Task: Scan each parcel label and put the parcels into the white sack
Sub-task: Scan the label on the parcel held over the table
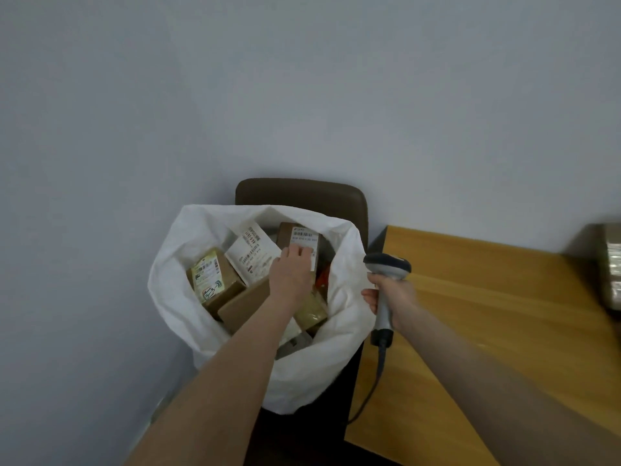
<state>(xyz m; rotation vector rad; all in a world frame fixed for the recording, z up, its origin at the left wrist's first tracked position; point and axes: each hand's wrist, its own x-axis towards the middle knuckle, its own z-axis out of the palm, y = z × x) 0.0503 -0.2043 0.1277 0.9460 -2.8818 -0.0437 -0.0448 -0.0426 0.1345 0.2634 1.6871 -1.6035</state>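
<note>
Left hand (291,274) inside white sack (181,297), fingers gripping labelled brown parcel (304,237) at far side; right hand (396,297) clenched on scanner (386,274) beside bench (487,331).

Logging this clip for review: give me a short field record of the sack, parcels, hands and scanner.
sack: white, open, on a dark chair
parcels: several boxes inside; labelled box at the far side
left hand: inside the sack, fingers on the labelled box
right hand: holding the scanner beside the sack's rim
table: wooden, to the right; wrapped item at its far edge
</note>
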